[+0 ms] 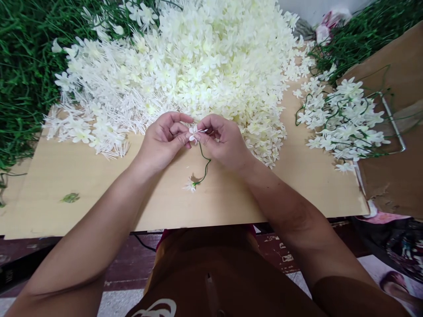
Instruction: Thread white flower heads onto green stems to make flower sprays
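Note:
My left hand (168, 137) and my right hand (222, 136) meet over the middle of the table, fingertips pinched round a small white artificial flower (193, 132). Below the fingers a thin green stem (208, 164) dangles, ending in a white tuft (191, 185) near the tabletop. Thin white strands poke out by my right fingertips. Just beyond my hands spreads a large heap of loose white flower heads (211, 66). On its left side lie white stamen pieces (112, 88). Exactly how each finger grips the flower is partly hidden.
Green plastic stems (26, 79) are piled at the left, with more green stems (357, 39) at the back right. Stemmed white flowers (346, 119) lie at right beside a cardboard box (393, 176) and a metal rod (391, 114). A green scrap (70, 197) rests on the table (109, 193).

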